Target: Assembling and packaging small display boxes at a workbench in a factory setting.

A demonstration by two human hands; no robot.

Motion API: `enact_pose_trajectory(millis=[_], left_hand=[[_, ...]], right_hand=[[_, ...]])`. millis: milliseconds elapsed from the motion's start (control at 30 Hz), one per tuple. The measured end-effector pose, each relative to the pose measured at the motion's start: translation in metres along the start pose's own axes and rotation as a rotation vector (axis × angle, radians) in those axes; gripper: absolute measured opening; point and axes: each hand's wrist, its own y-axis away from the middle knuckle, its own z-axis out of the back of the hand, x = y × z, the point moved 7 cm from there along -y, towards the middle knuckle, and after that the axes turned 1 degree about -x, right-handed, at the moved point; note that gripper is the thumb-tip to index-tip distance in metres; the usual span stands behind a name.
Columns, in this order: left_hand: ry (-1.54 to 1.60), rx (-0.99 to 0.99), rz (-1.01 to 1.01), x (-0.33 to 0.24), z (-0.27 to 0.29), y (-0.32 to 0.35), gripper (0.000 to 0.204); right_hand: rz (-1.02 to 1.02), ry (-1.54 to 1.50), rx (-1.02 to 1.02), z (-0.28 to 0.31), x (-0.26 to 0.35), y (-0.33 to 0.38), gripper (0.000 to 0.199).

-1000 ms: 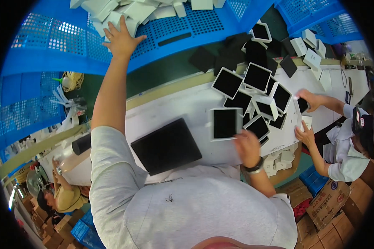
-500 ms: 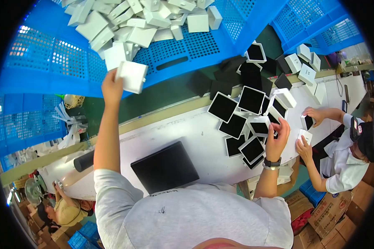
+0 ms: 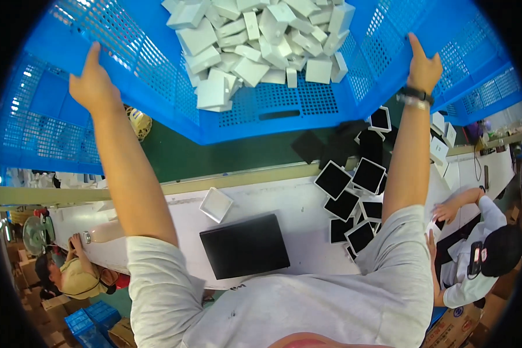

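Both my arms reach up to a big blue perforated crate (image 3: 284,116) above the green conveyor. My left hand (image 3: 93,84) grips its left rim and my right hand (image 3: 423,66), with a dark wristband, grips its right rim. Inside the crate lie several small white boxes (image 3: 255,46) in a heap. On the white table below, one white box tray (image 3: 216,204) sits alone beside a flat black pad (image 3: 245,246). To the right, several black-lined open boxes (image 3: 349,197) are spread out, partly behind my right arm.
Other blue crates (image 3: 35,139) stand to the left and at the upper right. A person in white (image 3: 475,267) works at the table's right end. Another person (image 3: 69,272) sits at the lower left near a fan. Cardboard cartons lie at the bottom right.
My left hand let go of the white box, which now lies on the table, and moved to the crate's left rim. My right hand rose from the black boxes to the right rim.
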Motion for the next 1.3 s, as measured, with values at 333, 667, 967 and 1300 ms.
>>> enact_pose_trajectory(millis=[333, 667, 967, 1300], left_hand=[[-0.122, -0.275, -0.043, 0.004, 0.006, 0.035, 0.022], [0.279, -0.249, 0.038, 0.018, 0.005, 0.055, 0.023], [0.336, -0.404, -0.006, -0.012, 0.02, 0.082, 0.014], [0.245, -0.278, -0.034, -0.01, 0.034, 0.071, 0.021]], right_hand=[[-0.083, -0.345, -0.113, 0.018, -0.011, 0.021, 0.028], [-0.034, -0.483, -0.114, 0.027, -0.013, 0.031, 0.023], [-0.046, -0.55, -0.264, 0.056, 0.011, 0.054, 0.012], [-0.037, -0.434, -0.195, 0.053, 0.011, 0.055, 0.016]])
